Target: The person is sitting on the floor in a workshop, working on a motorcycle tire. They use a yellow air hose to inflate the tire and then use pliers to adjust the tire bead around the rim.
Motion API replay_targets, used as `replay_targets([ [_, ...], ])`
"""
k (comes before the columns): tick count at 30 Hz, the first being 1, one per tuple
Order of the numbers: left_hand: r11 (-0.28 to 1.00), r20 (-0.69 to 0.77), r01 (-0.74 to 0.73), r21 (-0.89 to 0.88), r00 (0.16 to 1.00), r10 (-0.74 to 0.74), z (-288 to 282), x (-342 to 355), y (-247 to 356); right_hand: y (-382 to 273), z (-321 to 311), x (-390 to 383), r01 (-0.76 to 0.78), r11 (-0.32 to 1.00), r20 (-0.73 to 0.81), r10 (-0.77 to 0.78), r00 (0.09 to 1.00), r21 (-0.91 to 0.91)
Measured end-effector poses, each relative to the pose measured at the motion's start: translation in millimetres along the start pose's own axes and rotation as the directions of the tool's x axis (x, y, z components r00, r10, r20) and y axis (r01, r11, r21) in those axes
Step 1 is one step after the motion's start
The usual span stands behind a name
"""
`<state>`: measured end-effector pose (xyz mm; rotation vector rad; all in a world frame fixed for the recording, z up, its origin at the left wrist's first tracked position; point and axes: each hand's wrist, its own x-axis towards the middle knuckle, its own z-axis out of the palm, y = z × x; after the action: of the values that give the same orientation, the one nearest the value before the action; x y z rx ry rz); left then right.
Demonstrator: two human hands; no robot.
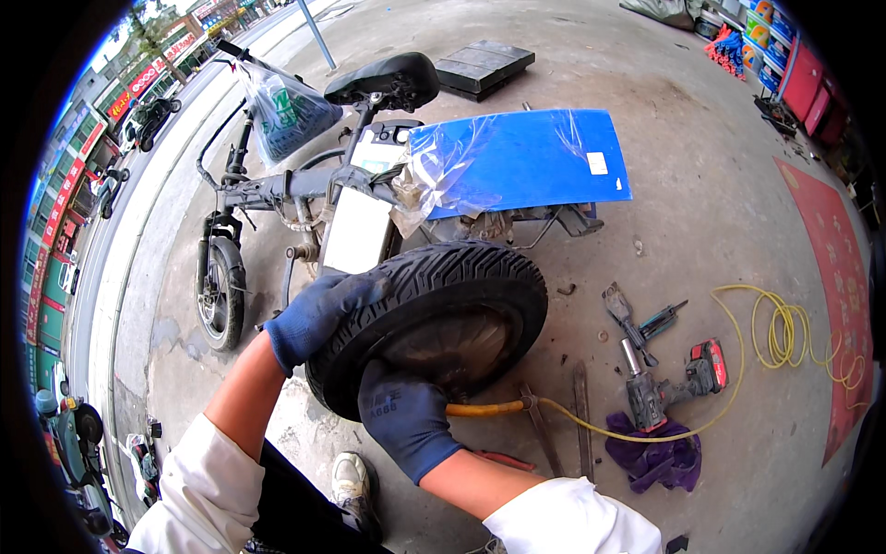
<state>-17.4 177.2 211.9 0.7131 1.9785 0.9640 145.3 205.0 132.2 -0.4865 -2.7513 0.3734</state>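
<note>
1. Fingers of the left hand (318, 314), in a dark blue work glove, curl over the tread of the black tyre (434, 319) at its upper left, grasping it.
2. Fingers of the right hand (403, 415), same kind of glove, press on the lower sidewall and rim edge of the tyre; whether they hook behind the rim cannot be told.
3. The tyre sits on its wheel hub (443, 346), held tilted between both hands, low over the concrete floor (701, 222) and just in front of the stripped scooter frame (277, 189).
4. A yellow air hose (738, 388) runs from beside the right hand, under the wheel's lower edge, and loops into a coil at the right.
5. Right of the wheel, on the floor: flat metal tyre levers (581, 415), a grey and red impact wrench (669, 388) lying on a purple rag (660, 457), a small screwdriver (663, 320).
6. Behind the wheel: a blue body panel (526, 162) wrapped in clear film, a black saddle (386, 78), a front wheel (221, 291) and a plastic bag (286, 111) hanging at the handlebar.
7. A white shoe (351, 480) shows below the wheel.
</note>
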Motion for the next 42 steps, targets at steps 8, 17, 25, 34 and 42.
replay_targets([
  [8, 0.999, -0.011, 0.019, -0.030, 1.000, -0.019, 3.0, -2.6, 7.2, -0.5, -1.6, 0.7, -0.002, 1.000, 0.035, 0.002, 0.999, -0.016],
  [17, 0.995, 0.016, 0.041, -0.090, 0.999, -0.040, 0.6, -2.2, 9.0, -1.1, -2.0, 2.1, -0.013, 1.000, 0.011, 0.013, 1.000, 0.006],
  [25, 0.987, -0.018, 0.096, -0.126, 0.995, -0.099, 3.5, -7.8, 16.5, -2.8, -0.5, 2.3, -0.015, 1.000, 0.017, 0.015, 1.000, 0.009],
  [34, 0.990, -0.008, 0.085, -0.110, 0.996, -0.087, 4.6, -4.9, 16.3, -1.3, -2.0, 2.5, -0.035, 0.999, -0.006, 0.035, 0.999, -0.007],
  [42, 0.987, 0.027, 0.058, -0.148, 0.998, -0.054, 1.6, -2.7, 9.7, -2.9, 2.2, 2.2, -0.024, 1.000, -0.014, 0.024, 1.000, -0.016],
])
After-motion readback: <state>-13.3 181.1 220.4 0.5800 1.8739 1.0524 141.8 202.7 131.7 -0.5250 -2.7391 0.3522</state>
